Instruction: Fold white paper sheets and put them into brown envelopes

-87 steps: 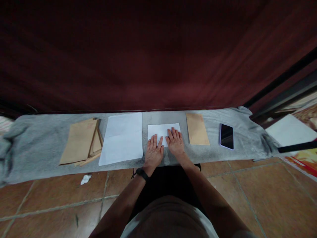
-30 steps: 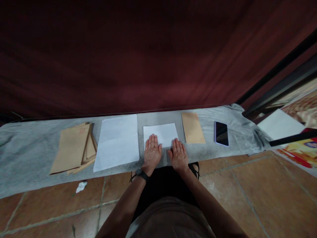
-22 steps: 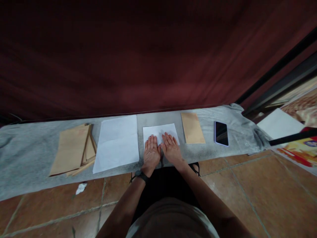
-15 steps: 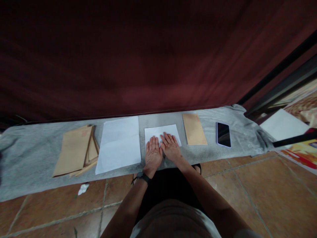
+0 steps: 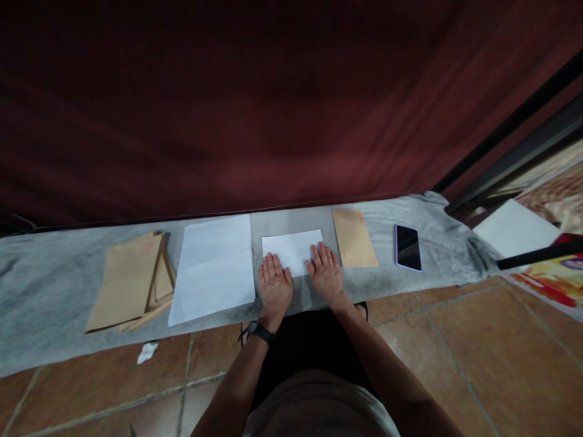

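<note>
Small white sheet (image 5: 291,245) beneath two hands. The left hand (image 5: 276,285) lies palm down over the sheet's near left part, the right hand (image 5: 326,272) over its near right part; in each, the grip is spread flat, fingers extended, grasping nothing. The far edge is uncovered. For an even press, both palms should probably bear down equally and sweep outward from the sheet's middle; lopsided pressure could skew it. Surface: the tabletop (image 5: 387,278) is draped in grey, rumpled well right of the sheet. Left of the sheet lie larger white sheets (image 5: 214,267), then brown envelopes (image 5: 125,279); right of it, a single envelope (image 5: 355,238), then a phone (image 5: 408,247). Room: dark red backdrop (image 5: 291,109) beyond the sheet, tiled floor (image 5: 455,388) nearer the person.
</note>
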`<state>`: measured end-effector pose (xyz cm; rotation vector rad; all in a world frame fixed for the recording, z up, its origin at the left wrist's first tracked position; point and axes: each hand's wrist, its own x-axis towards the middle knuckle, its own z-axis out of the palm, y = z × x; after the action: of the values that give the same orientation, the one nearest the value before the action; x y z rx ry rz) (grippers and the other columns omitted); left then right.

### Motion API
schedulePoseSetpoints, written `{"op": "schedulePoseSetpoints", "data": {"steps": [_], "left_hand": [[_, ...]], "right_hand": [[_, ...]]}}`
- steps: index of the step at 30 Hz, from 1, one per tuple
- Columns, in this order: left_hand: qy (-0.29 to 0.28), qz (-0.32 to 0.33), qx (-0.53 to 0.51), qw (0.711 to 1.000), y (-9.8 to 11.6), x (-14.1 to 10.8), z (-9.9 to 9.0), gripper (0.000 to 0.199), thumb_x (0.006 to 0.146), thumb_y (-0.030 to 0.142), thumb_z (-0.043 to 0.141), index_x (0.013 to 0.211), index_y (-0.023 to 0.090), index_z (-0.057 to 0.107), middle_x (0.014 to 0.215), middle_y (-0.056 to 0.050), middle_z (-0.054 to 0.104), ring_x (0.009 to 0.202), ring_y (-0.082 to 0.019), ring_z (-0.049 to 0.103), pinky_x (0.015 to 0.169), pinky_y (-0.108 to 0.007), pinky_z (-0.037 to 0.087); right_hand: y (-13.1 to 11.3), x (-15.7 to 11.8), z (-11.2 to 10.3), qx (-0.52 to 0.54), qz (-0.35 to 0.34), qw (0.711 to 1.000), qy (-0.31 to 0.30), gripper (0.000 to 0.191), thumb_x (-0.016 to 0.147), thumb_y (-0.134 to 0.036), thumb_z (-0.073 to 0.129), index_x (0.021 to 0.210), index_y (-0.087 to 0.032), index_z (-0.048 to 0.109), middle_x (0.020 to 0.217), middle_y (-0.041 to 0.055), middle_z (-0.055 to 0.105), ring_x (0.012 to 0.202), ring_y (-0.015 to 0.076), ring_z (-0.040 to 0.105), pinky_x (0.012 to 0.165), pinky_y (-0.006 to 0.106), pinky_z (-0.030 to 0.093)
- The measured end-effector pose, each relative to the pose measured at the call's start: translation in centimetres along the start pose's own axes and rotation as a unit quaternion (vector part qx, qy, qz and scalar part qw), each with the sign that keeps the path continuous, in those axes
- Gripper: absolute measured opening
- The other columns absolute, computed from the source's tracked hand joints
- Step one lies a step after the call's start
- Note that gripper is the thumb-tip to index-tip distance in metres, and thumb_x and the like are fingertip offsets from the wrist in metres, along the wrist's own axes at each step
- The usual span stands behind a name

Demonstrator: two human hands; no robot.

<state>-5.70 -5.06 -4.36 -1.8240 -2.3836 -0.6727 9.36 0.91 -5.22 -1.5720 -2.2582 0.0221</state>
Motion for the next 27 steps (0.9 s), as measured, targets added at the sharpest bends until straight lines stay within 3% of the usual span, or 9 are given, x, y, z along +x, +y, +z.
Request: {"op": "schedulePoseSetpoints", "data": {"steps": [3, 8, 11, 15, 22, 27], "left_hand": [[0.007, -0.001, 0.009, 1.0, 0.6, 1.0, -0.2, 0.061, 0.103, 0.033, 0.032, 0.155, 0.0, 0.03, 0.158, -0.026, 0.036, 0.153, -0.033, 0.023, 0.123, -0.058, 0.025], [-0.096, 0.11, -0.01, 0.989, 3.0, 3.6, 0.6, 0.059, 0.103, 0.031, 0.03, 0.153, 0.001, 0.033, 0.162, -0.02, 0.031, 0.154, -0.027, 0.021, 0.125, -0.045, 0.026], [-0.115, 0.112, -0.008, 0.987, 3.5, 4.8, 1.8, 0.059, 0.103, 0.033, 0.029, 0.152, 0.001, 0.035, 0.162, -0.02, 0.033, 0.154, -0.027, 0.022, 0.125, -0.047, 0.024], [-0.103, 0.088, 0.005, 0.991, 2.3, 5.6, 2.4, 0.06, 0.103, 0.035, 0.028, 0.153, 0.002, 0.035, 0.161, -0.019, 0.033, 0.154, -0.027, 0.021, 0.125, -0.047, 0.022], [-0.053, 0.03, 0.019, 0.998, -1.1, 5.9, 1.8, 0.061, 0.103, 0.034, 0.028, 0.153, 0.002, 0.034, 0.16, -0.021, 0.034, 0.153, -0.029, 0.025, 0.124, -0.051, 0.024], [-0.034, 0.024, 0.015, 0.999, -1.6, 5.6, 1.7, 0.061, 0.102, 0.033, 0.03, 0.153, 0.001, 0.035, 0.16, -0.022, 0.034, 0.152, -0.03, 0.026, 0.123, -0.051, 0.026]], "right_hand": [[-0.1, 0.0, 0.0, 0.002, 0.0, 1.0, 0.001, 0.058, 0.106, -0.041, 0.04, 0.156, -0.013, 0.036, 0.161, 0.0186, 0.034, 0.147, 0.0317, 0.036, 0.118, 0.052, 0.029], [-0.2, 0.0, -0.3, -0.004, 0.001, 1.0, -0.007, 0.056, 0.105, -0.036, 0.042, 0.155, -0.012, 0.039, 0.162, 0.0186, 0.033, 0.147, 0.0318, 0.036, 0.119, 0.051, 0.028], [-0.2, 0.0, -0.3, -0.004, 0.001, 1.0, -0.007, 0.055, 0.104, -0.034, 0.042, 0.155, -0.013, 0.039, 0.161, 0.0184, 0.034, 0.147, 0.0312, 0.036, 0.119, 0.051, 0.028], [-0.1, 0.1, -0.1, 0.002, 0.001, 1.0, 0.003, 0.056, 0.105, -0.039, 0.04, 0.155, -0.013, 0.038, 0.16, 0.0192, 0.036, 0.147, 0.0313, 0.037, 0.118, 0.052, 0.029], [-0.1, -0.1, 0.0, 0.002, -0.003, 1.0, 0.016, 0.057, 0.106, -0.04, 0.039, 0.156, -0.013, 0.036, 0.16, 0.0188, 0.037, 0.146, 0.0311, 0.037, 0.118, 0.052, 0.03], [-0.5, 0.6, -0.4, 0.0, 0.01, 1.0, 0.006, 0.055, 0.106, -0.04, 0.037, 0.153, -0.012, 0.042, 0.157, 0.0188, 0.041, 0.146, 0.0327, 0.038, 0.118, 0.055, 0.027]]}}
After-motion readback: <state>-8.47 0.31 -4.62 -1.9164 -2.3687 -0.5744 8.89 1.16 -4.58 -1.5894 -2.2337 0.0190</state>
